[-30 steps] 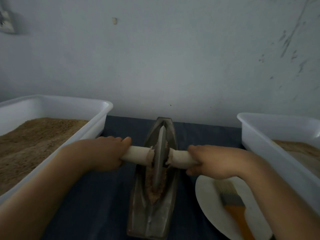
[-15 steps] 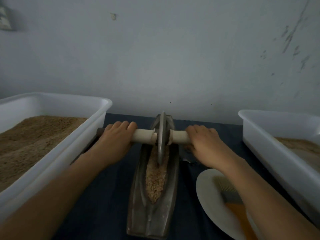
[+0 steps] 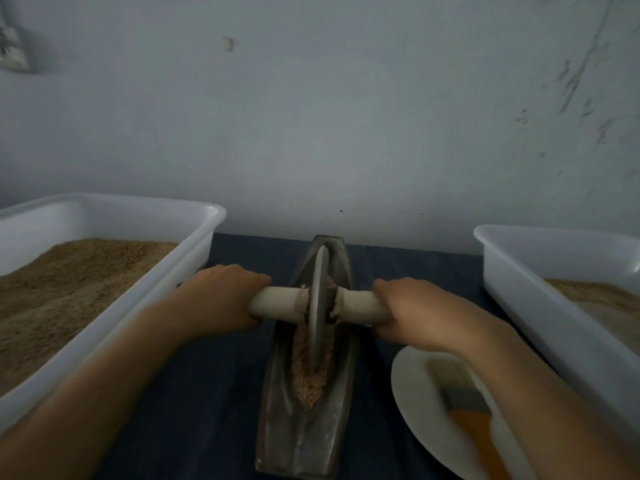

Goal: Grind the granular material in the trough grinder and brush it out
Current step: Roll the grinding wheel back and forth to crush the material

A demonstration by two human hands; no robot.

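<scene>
Both hands are wrapped round the pale wooden axle, left hand (image 3: 221, 299) and right hand (image 3: 415, 311) either side of the grey metal disc wheel (image 3: 318, 306), which sits in the brown granular material (image 3: 310, 370) inside the boat-shaped metal trough grinder (image 3: 304, 438) on the dark worktop (image 3: 207, 410).
</scene>
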